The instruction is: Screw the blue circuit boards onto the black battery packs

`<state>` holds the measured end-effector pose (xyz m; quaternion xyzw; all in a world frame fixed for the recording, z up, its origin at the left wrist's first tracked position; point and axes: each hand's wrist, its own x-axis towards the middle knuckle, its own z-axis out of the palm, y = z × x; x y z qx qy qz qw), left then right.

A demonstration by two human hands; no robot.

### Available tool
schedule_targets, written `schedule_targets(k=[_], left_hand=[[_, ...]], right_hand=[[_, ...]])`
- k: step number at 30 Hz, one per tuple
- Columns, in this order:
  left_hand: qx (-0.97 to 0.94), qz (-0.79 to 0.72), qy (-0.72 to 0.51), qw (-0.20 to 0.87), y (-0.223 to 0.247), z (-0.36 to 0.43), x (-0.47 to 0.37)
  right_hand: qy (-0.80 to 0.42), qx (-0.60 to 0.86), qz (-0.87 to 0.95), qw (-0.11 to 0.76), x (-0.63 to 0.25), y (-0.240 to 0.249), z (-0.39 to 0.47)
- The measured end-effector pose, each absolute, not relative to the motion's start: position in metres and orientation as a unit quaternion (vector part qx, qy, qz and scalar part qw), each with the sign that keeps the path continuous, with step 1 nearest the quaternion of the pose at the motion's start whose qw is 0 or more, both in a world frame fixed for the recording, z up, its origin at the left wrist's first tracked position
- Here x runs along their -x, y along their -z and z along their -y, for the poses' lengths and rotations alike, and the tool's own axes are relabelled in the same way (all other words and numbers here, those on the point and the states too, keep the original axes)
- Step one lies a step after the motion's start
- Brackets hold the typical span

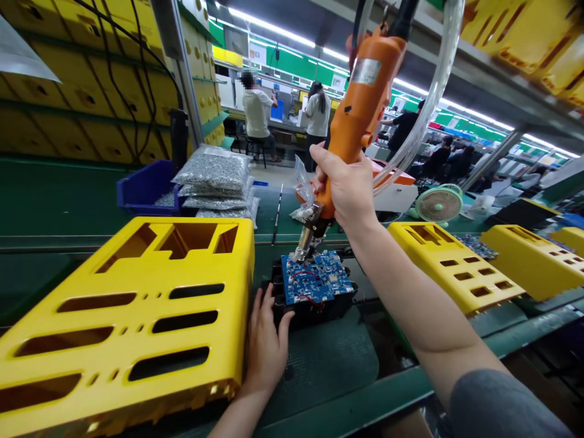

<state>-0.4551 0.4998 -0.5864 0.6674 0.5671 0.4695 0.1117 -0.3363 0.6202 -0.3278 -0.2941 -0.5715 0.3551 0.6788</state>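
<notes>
My right hand [349, 188] is wrapped round an orange electric screwdriver [360, 91], which hangs tilted from above with a clear hose beside it. Its metal tip meets the far left part of a blue circuit board [317, 280]. That board, with small components and red wires, lies on top of a black block [319, 313]. My left hand [269, 344] holds the block's near left corner, fingers along the left side and thumb at the front. The screw point under the tip is too small to make out.
A large yellow housing [150, 322] lies close on the left; more yellow housings [456, 267] sit on the right. Behind are bags of small metal parts [214, 170], a blue bin [150, 188], a thin rod [277, 216] and a green fan [438, 204]. People sit and stand farther back.
</notes>
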Motion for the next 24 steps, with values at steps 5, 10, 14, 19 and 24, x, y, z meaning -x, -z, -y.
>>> schedule_targets(k=[5,10,14,19,24], left_hand=[[-0.669,-0.567,-0.468,0.11,0.588,-0.5,0.455],[-0.67,-0.573,-0.461,0.104,0.588,-0.499,0.455],[-0.671,-0.568,-0.466,0.102,0.587,-0.499,0.455],[-0.669,-0.568,-0.467,0.105,0.587,-0.5,0.456],[-0.67,-0.57,-0.465,0.102,0.588,-0.5,0.457]], right_hand=[[-0.358,0.276,0.574,0.683,0.336,0.332,-0.623],[-0.355,0.284,0.578,0.677,0.338,0.334,-0.622],[-0.348,0.298,0.588,0.667,0.341,0.337,-0.625],[-0.358,0.285,0.597,0.659,0.342,0.337,-0.627],[-0.361,0.29,0.589,0.663,0.324,0.306,-0.621]])
